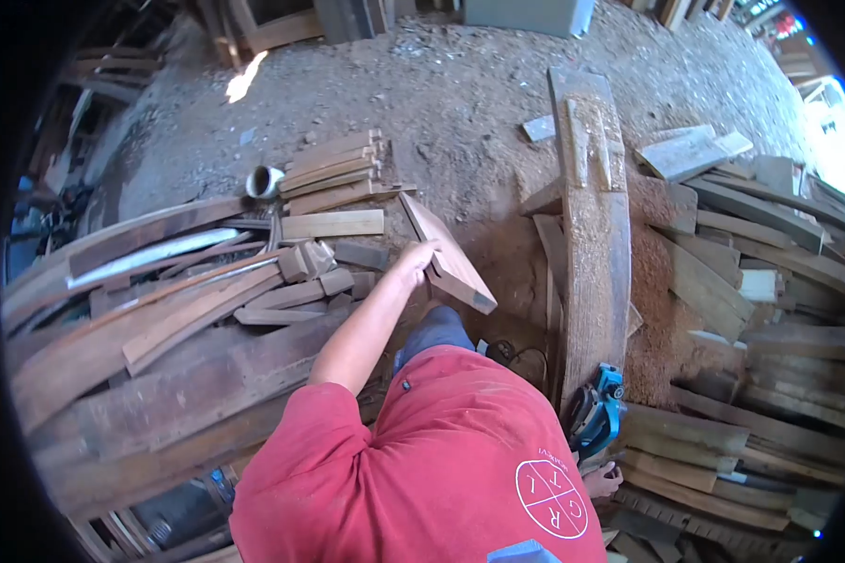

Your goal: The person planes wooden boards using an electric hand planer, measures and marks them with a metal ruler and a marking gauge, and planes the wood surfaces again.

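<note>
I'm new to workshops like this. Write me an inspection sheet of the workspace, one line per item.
Surface: long plank, strewn with wood shavings towards its far end.
Job's things: one wooden board in hand; blue power tool at the plank's near end.
Clutter: timber pile to the left, more stacked boards to the right, reddish sawdust between plank and boards.
Left grip: left hand closed on the wooden board's edge.
Right grip: right hand near the power tool; whether it holds anything is unclear.
Cables: dark cord low beside the plank; its ends cannot be traced.
Surroundings: bare dirt ground, pale cup-like container beyond the timber pile.
Other people: nothing seen.
</note>
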A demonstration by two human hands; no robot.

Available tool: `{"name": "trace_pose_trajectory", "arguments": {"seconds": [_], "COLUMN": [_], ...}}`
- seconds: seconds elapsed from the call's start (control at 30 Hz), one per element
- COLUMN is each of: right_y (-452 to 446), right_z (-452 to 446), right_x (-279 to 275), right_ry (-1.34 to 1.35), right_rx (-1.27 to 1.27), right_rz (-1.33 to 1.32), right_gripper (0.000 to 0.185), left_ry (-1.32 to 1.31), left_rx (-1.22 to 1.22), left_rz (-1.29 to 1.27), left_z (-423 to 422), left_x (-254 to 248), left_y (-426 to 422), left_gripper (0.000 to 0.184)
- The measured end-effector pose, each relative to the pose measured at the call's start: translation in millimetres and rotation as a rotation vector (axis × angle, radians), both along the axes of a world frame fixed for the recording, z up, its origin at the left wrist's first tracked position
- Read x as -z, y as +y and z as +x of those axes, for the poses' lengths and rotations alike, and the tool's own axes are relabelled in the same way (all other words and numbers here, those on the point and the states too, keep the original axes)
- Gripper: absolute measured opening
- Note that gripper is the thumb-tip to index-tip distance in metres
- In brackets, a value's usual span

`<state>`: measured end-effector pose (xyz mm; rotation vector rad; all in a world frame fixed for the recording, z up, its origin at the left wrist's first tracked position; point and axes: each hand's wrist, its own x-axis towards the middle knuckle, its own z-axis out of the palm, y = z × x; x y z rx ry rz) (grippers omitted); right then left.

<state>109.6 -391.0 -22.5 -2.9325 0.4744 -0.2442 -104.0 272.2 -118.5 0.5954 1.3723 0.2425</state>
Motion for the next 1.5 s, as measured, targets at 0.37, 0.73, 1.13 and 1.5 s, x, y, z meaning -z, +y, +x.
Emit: {"name": "trace_pose_trajectory", "arguments": {"seconds": [0.37,0.73,1.13,1.5], "right_y": [90,103,32,-159], "right_z": [-79,-183,-215,-319], "right_x": [-47,-32,-2,-17], "right_ry": [-0.168,-0.225,-0.332,0.123], "right_rx": [0.106,0.309,0.571,1.107], "right_rz": [0.088,0.066,0.299,0.202], "right_gripper": [0.039,0.032,0.046,0.095], "left_ry": [-0.386,0.441,0.309,0.171], "left_rx": [0.064,0.848,1.443,2.048], "left_rz": [-0.039,-0.263,0.327,0.59], "left_z": [24,-48,72,121], "left_x": [67,125,138,70], "left_y": [205,112,75,-105], "left_gripper": [0.062,0.108,0.066,0.057]}}
